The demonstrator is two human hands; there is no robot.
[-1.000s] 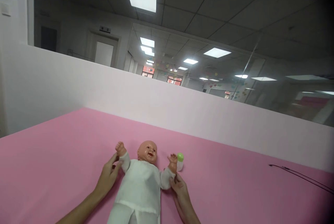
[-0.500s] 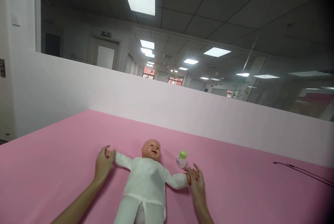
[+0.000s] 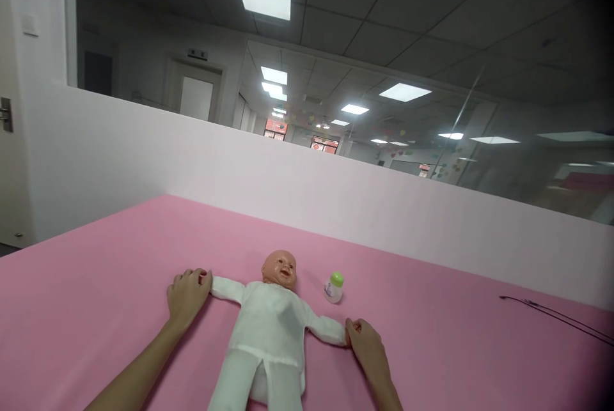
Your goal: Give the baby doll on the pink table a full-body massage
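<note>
A baby doll (image 3: pixel 271 328) in a white cloth suit lies on its back on a pink surface (image 3: pixel 422 347), its arms spread to both sides. My left hand (image 3: pixel 188 296) is closed around the doll's hand at the left end of its outstretched arm. On the other side, my right hand (image 3: pixel 367 344) grips the doll's other hand, fingers curled over it. Both doll hands are mostly hidden under my fingers. Near the doll's head stands a small clear bottle (image 3: pixel 334 287) with a green cap, a little apart from my right hand.
A thin dark cord or wire (image 3: pixel 556 315) lies at the right edge of the pink surface. Behind it rises a low white wall (image 3: pixel 288 174) with a glass window (image 3: pixel 432 46) above. A door (image 3: pixel 12 142) is at the far left.
The fingers of both my hands have curled in more closely over the doll's hands. My right hand has shifted slightly down. The doll and bottle stay in place.
</note>
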